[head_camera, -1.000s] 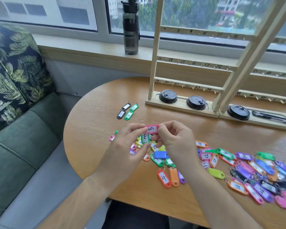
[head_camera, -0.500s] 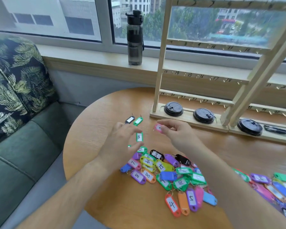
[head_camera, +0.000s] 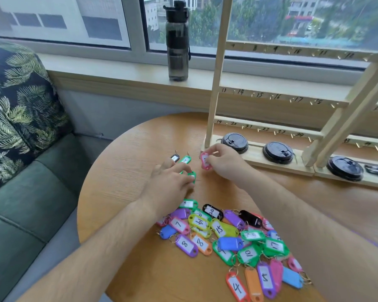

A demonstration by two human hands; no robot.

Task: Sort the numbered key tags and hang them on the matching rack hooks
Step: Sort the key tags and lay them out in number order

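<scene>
My right hand (head_camera: pixel 224 163) pinches a pink key tag (head_camera: pixel 205 161) just above the table, close to the left foot of the wooden hook rack (head_camera: pixel 215 83). My left hand (head_camera: pixel 170 184) lies palm down over a small row of sorted tags: a black tag (head_camera: pixel 174 158), a green tag (head_camera: pixel 185 159) and another green tag (head_camera: pixel 192 175) at its fingertips. Whether it holds one of them is hidden. A heap of several coloured numbered tags (head_camera: pixel 229 236) lies nearer me. The rack's rails carry numbered hooks.
The round wooden table (head_camera: pixel 127 168) ends at the left above a green sofa (head_camera: pixel 24 192) with a leaf-print cushion. Three black cup lids (head_camera: pixel 234 142) sit on the rack's base. A dark water bottle (head_camera: pixel 177 41) stands on the window sill.
Both hands moved from the heap toward the rack. The right hand carried the pink tag to the sorted row; the left let go of it and dropped onto the green tags.
</scene>
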